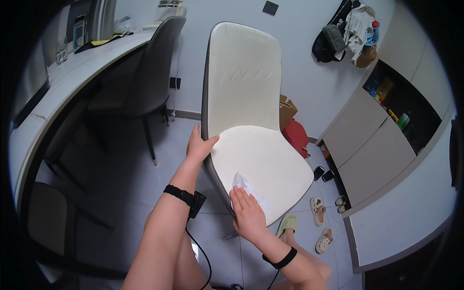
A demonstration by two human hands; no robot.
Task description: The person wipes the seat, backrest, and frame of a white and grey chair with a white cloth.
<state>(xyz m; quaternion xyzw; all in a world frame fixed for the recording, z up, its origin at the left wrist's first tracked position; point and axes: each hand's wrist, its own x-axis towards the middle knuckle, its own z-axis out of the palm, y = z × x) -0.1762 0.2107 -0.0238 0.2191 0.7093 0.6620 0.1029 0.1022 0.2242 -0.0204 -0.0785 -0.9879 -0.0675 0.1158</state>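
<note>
A chair with a white padded seat [264, 156] and a grey outer shell stands before me, its tall white backrest [244, 72] towards the wall. My left hand [199, 145] grips the chair's left edge where seat and backrest meet, with the thumb on the white side. Under the fingers of my right hand [248, 212] a thin white wipe or tissue [261, 197] lies flat on the front left part of the seat. The right fingers are straight and close together, pressed on the wipe. Both wrists wear black straps with cables.
On the left, grey chairs [156, 69] stand at a long white marble-look table [69, 78]. A red object [295, 136] and a cardboard box [287, 110] are behind the white chair. Clogs [318, 212] and slippers lie on the right floor by a cabinet [377, 170]. Cables hang near my legs.
</note>
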